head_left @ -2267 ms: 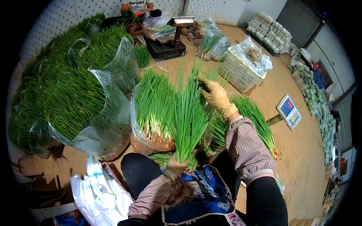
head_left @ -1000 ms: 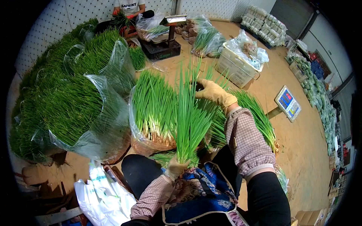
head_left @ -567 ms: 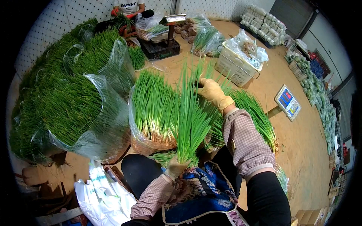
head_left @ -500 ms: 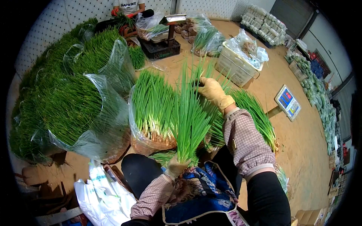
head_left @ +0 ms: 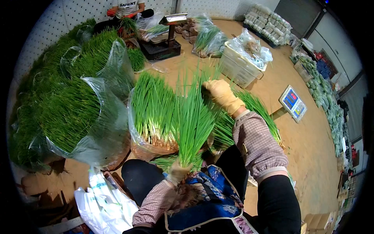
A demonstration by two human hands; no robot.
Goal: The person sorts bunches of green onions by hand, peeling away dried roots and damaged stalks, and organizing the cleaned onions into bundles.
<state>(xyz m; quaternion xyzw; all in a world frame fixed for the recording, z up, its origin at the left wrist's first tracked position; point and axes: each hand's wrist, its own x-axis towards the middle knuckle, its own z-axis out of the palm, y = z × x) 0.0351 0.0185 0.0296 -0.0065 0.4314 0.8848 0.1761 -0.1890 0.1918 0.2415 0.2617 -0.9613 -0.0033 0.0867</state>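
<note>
My left hand, in a pale glove, is closed around the lower end of a bunch of green onions above my lap. The leaves fan upward from that grip. Up at the leaf tops, my right hand, in a yellowish glove, has its fingers curled in on the bunch's leaves; its fingertips are partly hidden. Just left of the bunch stands an open plastic bag of green onions, with pale stems and brown roots at the bottom. More loose green onions lie behind my right forearm.
Large bags of green onions crowd the left. White plastic bags lie by my knee. Ahead are a platform scale, a white crate and a digital display. A seated person handles green onions at the back.
The whole view has shifted slightly, with the surroundings moving left. My left hand keeps its grip on the bunch, and my right hand stays at the leaf tops with a small shift.
</note>
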